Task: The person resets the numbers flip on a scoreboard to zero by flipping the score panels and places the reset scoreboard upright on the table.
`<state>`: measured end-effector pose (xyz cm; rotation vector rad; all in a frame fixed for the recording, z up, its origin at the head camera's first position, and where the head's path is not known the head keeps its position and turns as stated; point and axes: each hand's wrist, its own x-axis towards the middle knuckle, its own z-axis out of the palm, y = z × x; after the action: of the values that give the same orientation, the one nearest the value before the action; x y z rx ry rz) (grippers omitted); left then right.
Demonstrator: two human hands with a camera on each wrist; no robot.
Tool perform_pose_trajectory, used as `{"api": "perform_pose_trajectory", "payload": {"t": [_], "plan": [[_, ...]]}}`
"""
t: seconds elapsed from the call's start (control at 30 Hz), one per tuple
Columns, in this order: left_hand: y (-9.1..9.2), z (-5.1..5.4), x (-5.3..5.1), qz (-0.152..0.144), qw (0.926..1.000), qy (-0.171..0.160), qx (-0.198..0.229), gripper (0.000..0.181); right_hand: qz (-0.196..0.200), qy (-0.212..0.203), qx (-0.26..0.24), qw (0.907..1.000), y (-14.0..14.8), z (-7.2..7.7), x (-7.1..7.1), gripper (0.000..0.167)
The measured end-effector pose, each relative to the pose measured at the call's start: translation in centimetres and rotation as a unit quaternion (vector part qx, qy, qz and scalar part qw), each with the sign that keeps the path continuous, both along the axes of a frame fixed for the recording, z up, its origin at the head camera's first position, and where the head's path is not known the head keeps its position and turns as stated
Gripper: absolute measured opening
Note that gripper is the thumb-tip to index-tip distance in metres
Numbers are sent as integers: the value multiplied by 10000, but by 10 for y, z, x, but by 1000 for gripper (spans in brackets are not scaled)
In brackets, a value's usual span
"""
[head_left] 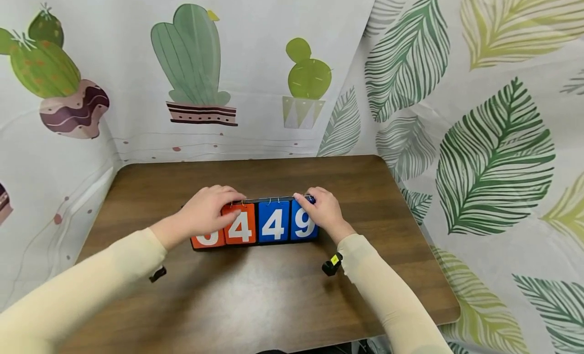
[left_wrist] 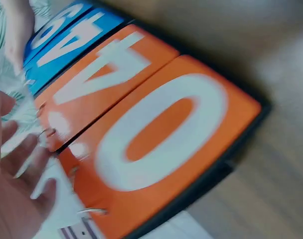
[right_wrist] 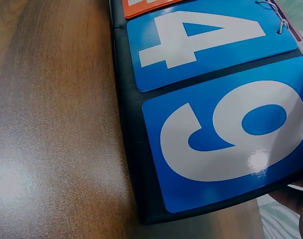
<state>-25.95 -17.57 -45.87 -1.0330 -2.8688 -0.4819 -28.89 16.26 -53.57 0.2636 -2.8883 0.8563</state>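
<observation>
Head view: right fingers [head_left: 321, 191] pinch a glossy rectangular scoreboard [head_left: 253, 227].

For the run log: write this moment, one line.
flip scoreboard: orange 04, blue 49 | left grip: at orange side's top edge | right grip: holds blue end

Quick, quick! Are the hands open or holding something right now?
Left hand: open, fingers loose at the scoreboard's top edge; can't tell if it touches.
Right hand: closed, holding the scoreboard's blue end, thumb in front.
</observation>
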Motion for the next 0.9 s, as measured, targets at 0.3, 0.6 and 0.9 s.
{"api": "perform_pose_trajectory", "payload": {"t": [0.3, 0.6, 0.9], "plan": [[24, 47, -72, 442, 9689, -2391, -449, 38, 29, -54, 27, 10000, -1, -2, 0, 65], [43, 72, -119, 1043, 8649, -4501, -1964, 80, 115, 37, 109, 9999, 0, -1, -3, 66], [57, 53, -130, 2172, 7984, -5283, -1902, 97, -4, -64, 28, 10000, 1, -2, 0, 66]]}}
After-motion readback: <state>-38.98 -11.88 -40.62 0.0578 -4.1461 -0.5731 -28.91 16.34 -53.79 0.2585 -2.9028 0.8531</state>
